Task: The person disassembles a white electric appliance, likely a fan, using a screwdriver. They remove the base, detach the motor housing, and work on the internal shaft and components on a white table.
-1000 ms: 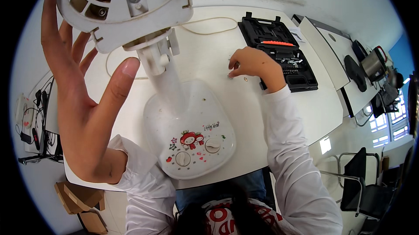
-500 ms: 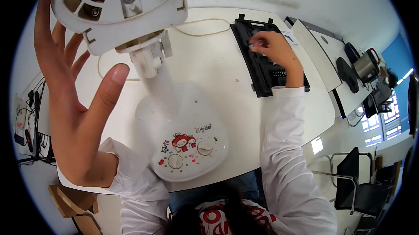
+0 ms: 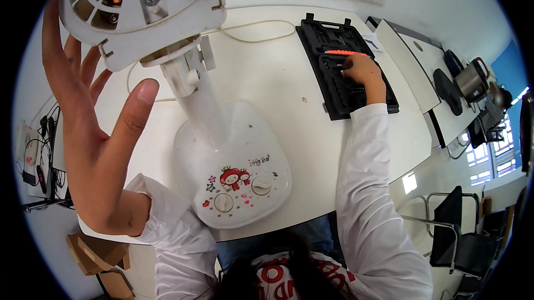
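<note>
My left hand (image 3: 100,133) reaches up along the side of a white fan head (image 3: 133,30), fingers spread and partly behind it, holding it, thumb standing free. The head, with exposed screws and slotted housing, sits on a white stand (image 3: 203,102) over a base (image 3: 233,138) with two dials and cartoon fruit figures. My right hand (image 3: 361,74) is down in an open black tool case (image 3: 325,35), just below an orange strip (image 3: 345,52); its fingers are curled round something too hidden to name.
A pale cord (image 3: 258,38) loops behind the stand on the white table (image 3: 278,77). Tangled cables (image 3: 44,172) hang at left, cardboard (image 3: 92,252) lies below. At right are a side table (image 3: 411,60), a metal kettle (image 3: 470,83), a dark shoe-like object (image 3: 448,91) and black chairs (image 3: 450,227).
My right hand has moved from the bare table rightward into the tool case, then slightly lower within it. The fan and my left hand appear slightly further left in view.
</note>
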Available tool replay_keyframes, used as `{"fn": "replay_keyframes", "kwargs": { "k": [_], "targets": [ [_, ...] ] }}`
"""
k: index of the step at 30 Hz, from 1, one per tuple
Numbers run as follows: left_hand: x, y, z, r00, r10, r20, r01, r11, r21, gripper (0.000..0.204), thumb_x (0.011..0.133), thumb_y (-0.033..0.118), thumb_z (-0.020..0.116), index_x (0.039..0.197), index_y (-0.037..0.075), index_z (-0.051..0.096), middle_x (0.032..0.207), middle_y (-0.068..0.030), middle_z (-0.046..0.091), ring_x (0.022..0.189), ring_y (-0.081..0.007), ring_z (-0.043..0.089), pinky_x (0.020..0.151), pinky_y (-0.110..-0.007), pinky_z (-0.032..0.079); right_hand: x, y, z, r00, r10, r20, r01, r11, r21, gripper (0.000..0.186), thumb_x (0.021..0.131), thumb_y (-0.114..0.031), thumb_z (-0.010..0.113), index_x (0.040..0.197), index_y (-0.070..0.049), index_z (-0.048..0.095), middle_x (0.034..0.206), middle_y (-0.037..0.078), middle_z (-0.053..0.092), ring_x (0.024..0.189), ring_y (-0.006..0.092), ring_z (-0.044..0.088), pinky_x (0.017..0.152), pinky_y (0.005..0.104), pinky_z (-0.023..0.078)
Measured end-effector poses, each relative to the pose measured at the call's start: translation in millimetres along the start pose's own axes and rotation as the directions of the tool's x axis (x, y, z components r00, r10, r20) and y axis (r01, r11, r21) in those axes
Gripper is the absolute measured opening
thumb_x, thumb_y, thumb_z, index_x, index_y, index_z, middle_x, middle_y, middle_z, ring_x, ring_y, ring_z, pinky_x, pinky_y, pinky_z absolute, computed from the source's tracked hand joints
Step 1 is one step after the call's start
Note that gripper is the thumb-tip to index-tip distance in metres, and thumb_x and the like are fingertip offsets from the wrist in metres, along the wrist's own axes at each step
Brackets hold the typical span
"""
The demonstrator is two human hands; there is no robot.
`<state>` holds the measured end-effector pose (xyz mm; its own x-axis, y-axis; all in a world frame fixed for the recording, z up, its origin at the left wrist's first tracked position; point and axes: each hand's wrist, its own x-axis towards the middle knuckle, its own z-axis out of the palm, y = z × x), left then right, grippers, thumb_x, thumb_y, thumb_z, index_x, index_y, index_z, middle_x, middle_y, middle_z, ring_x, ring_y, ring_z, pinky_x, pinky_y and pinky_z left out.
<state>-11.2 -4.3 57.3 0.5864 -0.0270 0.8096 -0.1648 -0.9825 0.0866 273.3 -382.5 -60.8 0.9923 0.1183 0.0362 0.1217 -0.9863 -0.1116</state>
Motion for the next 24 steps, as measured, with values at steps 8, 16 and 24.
{"fn": "replay_keyframes", "kwargs": {
  "k": [8,16,24],
  "targets": [
    [-5.7,-5.4,5.6,1.0,-0.024,-0.001,0.024,1.0,0.013,0.09,0.078,0.044,0.067,0.148,0.023,0.014,0.151,-0.0184,0.014,0.132,-0.0474,0.027,0.098,-0.059,0.038,-53.3,-104.2,-18.8,0.891,-0.409,0.197,0.408,0.912,0.048,0.016,0.064,-0.021,0.076,0.077,-0.012,0.07,0.081,0.009,0.068,0.082,0.0268,0.065,0.069,0.0355,0.051],
    [-3.2,1.6,3.5,1.0,-0.021,0.007,0.021,0.994,-0.109,0.09,0.078,0.039,0.068,0.148,0.02,0.015,0.151,-0.0175,0.015,0.133,-0.0455,0.026,0.098,-0.058,0.039,-43.5,-103.1,13.3,0.9,-0.365,0.239,0.398,0.911,-0.106,0.02,0.059,-0.009,0.076,0.077,-0.007,0.069,0.08,0.013,0.069,0.078,0.0289,0.067,0.065,0.0375,0.052],
    [-3.9,-3.0,5.1,0.999,0.015,0.029,-0.012,0.992,-0.126,0.088,0.079,0.035,0.067,0.148,0.019,0.014,0.151,-0.0181,0.015,0.133,-0.0458,0.027,0.1,-0.059,0.036,-22.9,-64.0,-5.6,0.8,-0.585,0.134,0.517,0.785,0.341,0.011,0.071,-0.004,0.068,0.08,0.001,0.063,0.078,0.005,0.066,0.076,0.0149,0.062,0.069,0.0277,0.049]
  ]
}}
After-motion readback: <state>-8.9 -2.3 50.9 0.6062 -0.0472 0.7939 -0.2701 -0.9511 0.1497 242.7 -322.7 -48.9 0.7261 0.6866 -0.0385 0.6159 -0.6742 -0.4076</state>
